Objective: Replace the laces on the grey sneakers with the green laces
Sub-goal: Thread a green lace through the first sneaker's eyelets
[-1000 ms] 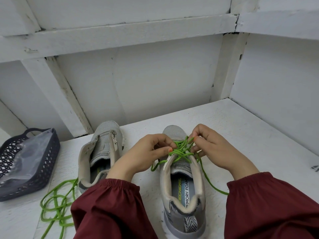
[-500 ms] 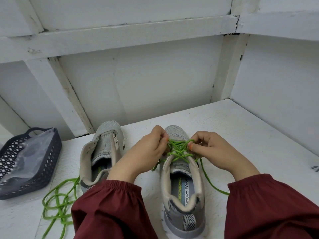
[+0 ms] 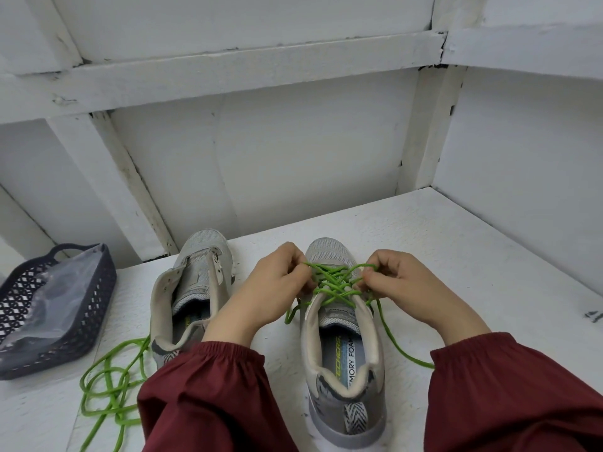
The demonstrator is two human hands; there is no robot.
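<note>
Two grey sneakers stand on the white shelf, heels toward me. The right sneaker [image 3: 344,363] carries a green lace [image 3: 332,283] crisscrossed over its tongue. My left hand [image 3: 270,291] pinches that lace at the shoe's left edge. My right hand [image 3: 408,288] pinches it at the right edge, and the lace is stretched taut between them. One loose end trails right [image 3: 401,347] across the shelf. The left sneaker [image 3: 192,288] has no lace and gapes open. A second green lace [image 3: 111,386] lies coiled beside it at the front left.
A dark perforated plastic basket [image 3: 81,324] with a clear plastic bag inside sits at the far left. White walls and beams close in the back and right of the shelf [image 3: 473,272]. My maroon sleeves cover the near edge.
Both hands have moved apart and forward along the shoe, pulling the green lace crossings taut over the tongue.
</note>
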